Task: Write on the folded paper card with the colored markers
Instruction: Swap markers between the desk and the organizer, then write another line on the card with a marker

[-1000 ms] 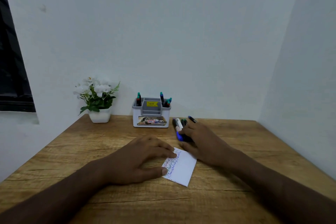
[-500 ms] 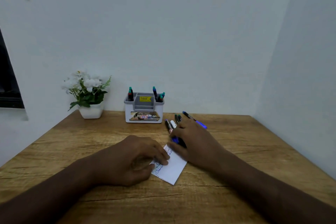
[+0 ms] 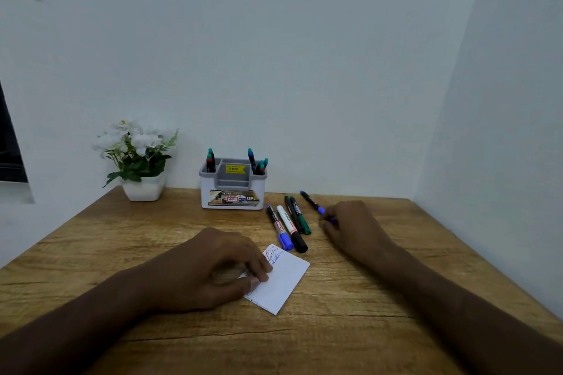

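Observation:
The white folded paper card (image 3: pixel 283 280) lies on the wooden table (image 3: pixel 335 329), with lines of handwriting near its far left corner. My left hand (image 3: pixel 222 265) holds its left edge down, fingers curled and thumb pressing on the paper. My right hand (image 3: pixel 353 228) lies to the right of the card, its fingers closed round the near end of a slim blue-capped marker (image 3: pixel 312 202). Between the hands lie several markers side by side: a blue-capped one (image 3: pixel 278 228), a white one with a black cap (image 3: pixel 292 230) and dark green ones (image 3: pixel 298 216).
A white and grey desk organiser (image 3: pixel 233 192) with several markers standing in it sits at the back against the wall. A white pot of artificial flowers (image 3: pixel 141 179) stands to its left. A side wall closes off the table's right edge.
My right hand has moved right, away from the card and off the marker group, to the slim blue-capped marker. My left hand's fingers have curled on the card.

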`<action>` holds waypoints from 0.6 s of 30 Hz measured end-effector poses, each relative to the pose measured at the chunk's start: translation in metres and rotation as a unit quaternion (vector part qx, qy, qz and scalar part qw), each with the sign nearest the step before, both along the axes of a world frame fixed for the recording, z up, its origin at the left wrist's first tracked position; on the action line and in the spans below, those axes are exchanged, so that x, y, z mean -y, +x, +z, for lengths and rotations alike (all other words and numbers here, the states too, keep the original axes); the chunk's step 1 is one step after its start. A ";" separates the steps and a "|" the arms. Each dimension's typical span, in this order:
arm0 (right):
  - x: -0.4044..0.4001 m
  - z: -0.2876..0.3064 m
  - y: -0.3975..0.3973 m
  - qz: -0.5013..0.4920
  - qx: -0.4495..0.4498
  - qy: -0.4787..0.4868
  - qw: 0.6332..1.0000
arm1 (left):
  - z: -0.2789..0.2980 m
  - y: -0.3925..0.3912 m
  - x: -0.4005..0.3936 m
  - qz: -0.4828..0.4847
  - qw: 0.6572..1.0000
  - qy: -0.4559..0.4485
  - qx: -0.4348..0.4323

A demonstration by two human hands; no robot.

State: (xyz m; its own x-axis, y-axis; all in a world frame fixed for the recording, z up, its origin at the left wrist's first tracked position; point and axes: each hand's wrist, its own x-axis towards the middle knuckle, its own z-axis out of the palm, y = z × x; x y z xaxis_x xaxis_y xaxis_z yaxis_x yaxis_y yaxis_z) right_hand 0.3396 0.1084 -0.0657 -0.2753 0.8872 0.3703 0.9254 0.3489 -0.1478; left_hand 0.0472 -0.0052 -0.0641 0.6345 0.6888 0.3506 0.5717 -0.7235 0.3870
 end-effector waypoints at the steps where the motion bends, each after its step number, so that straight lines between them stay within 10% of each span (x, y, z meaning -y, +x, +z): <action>1: 0.000 0.001 0.000 -0.009 0.001 0.004 1.000 | 0.000 0.001 0.000 0.004 1.000 0.002 -0.001; 6: 0.008 0.010 -0.006 -0.055 0.027 0.018 0.998 | -0.002 0.003 -0.001 0.025 0.999 0.019 -0.040; 12: 0.009 0.030 0.014 -0.016 -0.204 0.033 0.978 | -0.003 0.005 0.002 0.094 0.992 0.031 -0.080; 18: 0.054 0.045 -0.011 0.116 -0.667 -0.064 0.733 | -0.001 0.010 0.007 0.128 0.985 0.034 -0.112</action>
State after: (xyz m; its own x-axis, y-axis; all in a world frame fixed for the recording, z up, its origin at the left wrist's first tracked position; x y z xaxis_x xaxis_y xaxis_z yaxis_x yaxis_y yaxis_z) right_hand 0.3285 0.0540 -0.0205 0.1070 0.9243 0.3663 -0.1544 0.3794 -0.9122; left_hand 0.0574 -0.0125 -0.0650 0.5095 0.8161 0.2726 0.8043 -0.5643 0.1863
